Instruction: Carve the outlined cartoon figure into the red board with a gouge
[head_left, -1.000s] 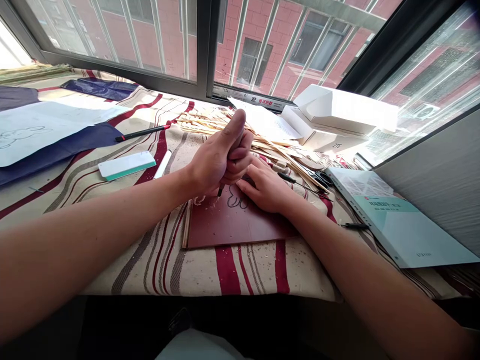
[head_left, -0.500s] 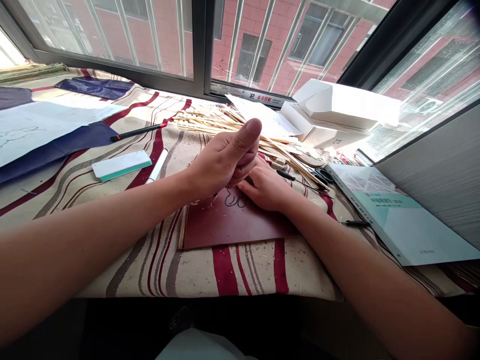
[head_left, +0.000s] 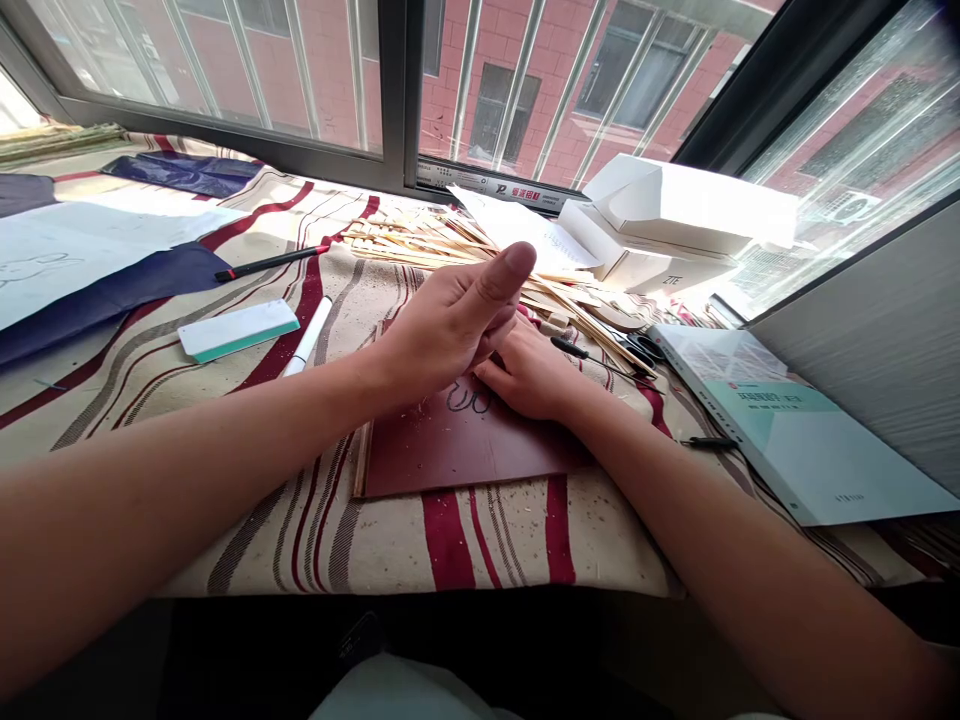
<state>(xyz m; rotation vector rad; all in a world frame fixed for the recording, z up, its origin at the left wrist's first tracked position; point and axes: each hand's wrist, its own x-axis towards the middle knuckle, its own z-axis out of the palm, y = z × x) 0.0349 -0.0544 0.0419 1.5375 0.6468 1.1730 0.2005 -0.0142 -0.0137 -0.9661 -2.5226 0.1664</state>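
Observation:
My left hand (head_left: pixel 446 325) is closed in a fist with its thumb pointing up, above a reddish-brown board (head_left: pixel 450 460). Anything inside its curled fingers is hidden from this side. Just behind and to the right, my right hand (head_left: pixel 536 370) lies low on the board, palm down, thumb stretched out; the left hand covers most of its other fingers. Black curved lines (head_left: pixel 469 398) are drawn on the board, and small pale shavings lie around them. The board rests flat on a striped cloth (head_left: pixel 330 540).
Thin wooden strips (head_left: pixel 405 245) lie behind the hands, near a white box (head_left: pixel 675 225). A thin black-handled tool (head_left: pixel 570 347) and a book (head_left: pixel 810 420) lie to the right. A white marker (head_left: pixel 309 335), a white-and-green block (head_left: pixel 240 330) and a black pen (head_left: pixel 270 263) are left.
My left fist has shifted very slightly to the right, its thumb leaning a little further that way. The right hand stays in place on the board. The view has moved slightly.

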